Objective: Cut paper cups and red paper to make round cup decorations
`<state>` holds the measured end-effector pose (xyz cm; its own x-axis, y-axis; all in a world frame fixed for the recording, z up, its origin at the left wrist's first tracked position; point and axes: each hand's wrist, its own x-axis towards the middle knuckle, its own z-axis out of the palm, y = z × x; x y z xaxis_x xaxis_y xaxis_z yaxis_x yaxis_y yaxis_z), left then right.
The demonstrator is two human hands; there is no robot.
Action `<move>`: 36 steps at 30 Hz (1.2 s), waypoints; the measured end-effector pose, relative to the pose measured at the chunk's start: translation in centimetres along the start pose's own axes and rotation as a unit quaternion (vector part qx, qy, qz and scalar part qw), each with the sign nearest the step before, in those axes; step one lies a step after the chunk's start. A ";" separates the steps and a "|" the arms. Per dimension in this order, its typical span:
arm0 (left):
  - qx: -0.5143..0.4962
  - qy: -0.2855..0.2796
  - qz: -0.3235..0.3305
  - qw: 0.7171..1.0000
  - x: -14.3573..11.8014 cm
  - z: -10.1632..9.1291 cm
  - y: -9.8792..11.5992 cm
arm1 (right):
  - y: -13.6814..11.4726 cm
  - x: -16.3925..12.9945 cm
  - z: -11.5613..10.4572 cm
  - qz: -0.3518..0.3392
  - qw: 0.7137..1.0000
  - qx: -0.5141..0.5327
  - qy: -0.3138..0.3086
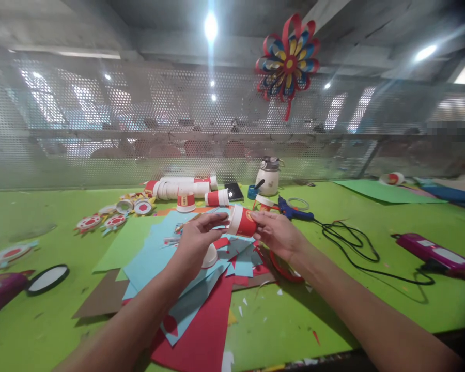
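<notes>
A red and white paper cup (243, 221) is held on its side above a pile of coloured paper. My right hand (279, 232) grips its red end between thumb and fingers. At the white end, the fingertips and thumb of my left hand (199, 235) rest against the cup's edge. Beneath my hands lie light blue paper sheets (151, 263), a red sheet (205, 325) and small paper scraps. Another white cup (210, 257) is partly hidden behind my left hand. A red tape-like ring (284, 268) sits below my right wrist, partly covered.
Stacked paper cups (184, 190) lie at the back, near a phone (233, 191) and a white bottle (268, 176). A blue glue gun (294, 209) trails a black cable to a purple power strip (436, 253). Cup-and-paper crafts (116, 221) and a round black-rimmed disc (47, 279) lie left.
</notes>
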<state>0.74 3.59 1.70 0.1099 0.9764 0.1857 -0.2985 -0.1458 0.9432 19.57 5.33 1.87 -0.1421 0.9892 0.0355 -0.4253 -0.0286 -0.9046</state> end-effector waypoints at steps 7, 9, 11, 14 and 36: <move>0.012 0.042 0.031 0.999 0.0 0.2 0.1 | 0.4 -0.1 0.1 0.016 1.000 0.003 0.004; 0.019 0.054 0.045 0.997 0.1 0.4 0.1 | 0.5 -0.2 0.1 0.018 1.000 0.004 0.004; 0.018 0.061 0.054 0.997 0.2 0.4 0.1 | 0.6 -0.2 0.1 0.018 1.000 0.005 0.007; 0.022 0.070 0.044 0.996 0.2 0.4 0.1 | 0.6 -0.3 0.2 0.018 1.000 0.007 0.014; 0.104 0.034 0.052 0.993 -1.2 1.9 0.4 | 1.3 -1.6 1.9 0.000 0.999 0.031 -0.030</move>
<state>2.26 2.08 2.40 0.0219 0.9621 0.2719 -0.1010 -0.2685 0.9580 17.53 3.48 1.46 -0.1944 0.9790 0.0621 -0.4788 -0.0395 -0.8770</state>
